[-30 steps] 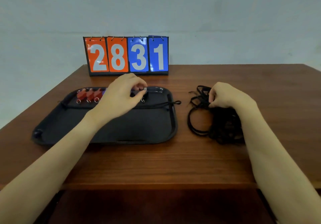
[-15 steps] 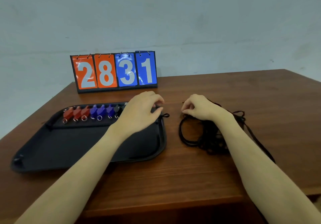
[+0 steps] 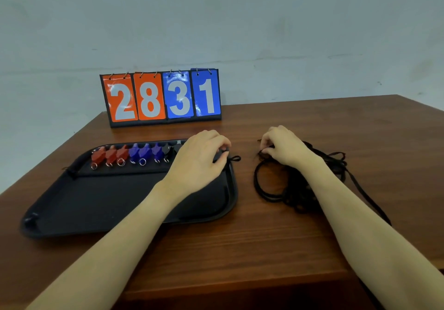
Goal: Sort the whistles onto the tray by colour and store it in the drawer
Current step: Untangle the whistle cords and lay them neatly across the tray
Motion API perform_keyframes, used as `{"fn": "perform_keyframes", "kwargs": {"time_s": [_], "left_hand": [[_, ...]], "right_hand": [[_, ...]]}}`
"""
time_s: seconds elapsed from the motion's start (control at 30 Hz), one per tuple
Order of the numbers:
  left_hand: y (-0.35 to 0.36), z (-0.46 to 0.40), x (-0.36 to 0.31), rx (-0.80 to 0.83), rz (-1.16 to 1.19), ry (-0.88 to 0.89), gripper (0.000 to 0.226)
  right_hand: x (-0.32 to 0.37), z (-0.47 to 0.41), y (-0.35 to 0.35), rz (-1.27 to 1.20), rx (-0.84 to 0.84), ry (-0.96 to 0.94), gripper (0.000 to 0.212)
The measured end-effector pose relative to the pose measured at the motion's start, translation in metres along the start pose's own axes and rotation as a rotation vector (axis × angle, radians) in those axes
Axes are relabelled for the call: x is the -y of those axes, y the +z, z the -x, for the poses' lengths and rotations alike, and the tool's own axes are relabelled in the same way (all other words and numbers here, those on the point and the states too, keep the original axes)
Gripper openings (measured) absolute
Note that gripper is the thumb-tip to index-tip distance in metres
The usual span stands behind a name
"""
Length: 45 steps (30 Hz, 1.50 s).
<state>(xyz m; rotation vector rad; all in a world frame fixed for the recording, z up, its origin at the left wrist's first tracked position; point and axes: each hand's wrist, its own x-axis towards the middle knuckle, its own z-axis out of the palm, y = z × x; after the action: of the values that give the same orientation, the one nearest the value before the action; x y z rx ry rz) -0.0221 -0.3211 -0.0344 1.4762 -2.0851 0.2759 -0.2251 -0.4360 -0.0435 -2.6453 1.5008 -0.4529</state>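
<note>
- Small plastic whistles with metal split rings stand in one row along the far edge of the flat black plastic tray (image 3: 101, 204) — three red whistles (image 3: 110, 155), then three blue whistles (image 3: 144, 152), then at least one black whistle (image 3: 167, 151) showing before the left hand covers the rest of the row.
- The row's long axis runs left to right across the tray, and its open end lies at the tray's far right corner, directly under the left hand (image 3: 200, 158); that hand is the nearer one for the next placement.
- The left grip is clenched, fingertips curled down at the row's end; whether they pinch a whistle I cannot tell.
- The right hand (image 3: 283, 147) pinches into the tangled pile of black cord lanyards (image 3: 295, 189) on the brown wooden table (image 3: 264, 242), just right of the tray.
- One orange-and-blue flip scoreboard (image 3: 160, 95) reads 2831 behind the tray.
- No drawer is clearly in view.
</note>
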Motion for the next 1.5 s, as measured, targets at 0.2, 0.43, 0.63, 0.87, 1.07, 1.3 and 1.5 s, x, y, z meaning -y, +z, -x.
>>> {"fn": "perform_keyframes", "kwargs": {"time_s": [0.2, 0.43, 0.63, 0.87, 1.07, 1.3, 1.5], "left_hand": [[-0.003, -0.001, -0.002, -0.051, 0.089, -0.048, 0.018], [0.001, -0.003, -0.013, -0.033, 0.299, -0.089, 0.019], [0.007, -0.006, -0.025, 0.026, 0.336, -0.086, 0.025], [0.021, -0.005, -0.036, 0.189, -0.121, 0.150, 0.040], [0.025, -0.004, -0.043, 0.275, -0.111, 0.197, 0.025], [0.024, -0.001, -0.043, 0.197, -0.021, 0.154, 0.019], [0.014, -0.002, -0.042, -0.078, 0.073, -0.003, 0.008]], "right_hand": [[-0.003, 0.006, -0.020, -0.192, -0.132, -0.007, 0.012], [-0.001, 0.018, -0.045, -0.409, -0.114, -0.061, 0.016], [0.009, 0.023, -0.052, -0.515, -0.107, -0.115, 0.009], [0.006, 0.023, -0.058, -0.514, -0.274, 0.092, 0.006], [-0.012, 0.025, -0.054, -0.203, -0.428, 0.494, 0.013], [-0.023, 0.018, -0.052, -0.299, -0.306, 0.435, 0.037], [0.014, 0.020, -0.047, -0.422, -0.113, -0.029, 0.014]]}}
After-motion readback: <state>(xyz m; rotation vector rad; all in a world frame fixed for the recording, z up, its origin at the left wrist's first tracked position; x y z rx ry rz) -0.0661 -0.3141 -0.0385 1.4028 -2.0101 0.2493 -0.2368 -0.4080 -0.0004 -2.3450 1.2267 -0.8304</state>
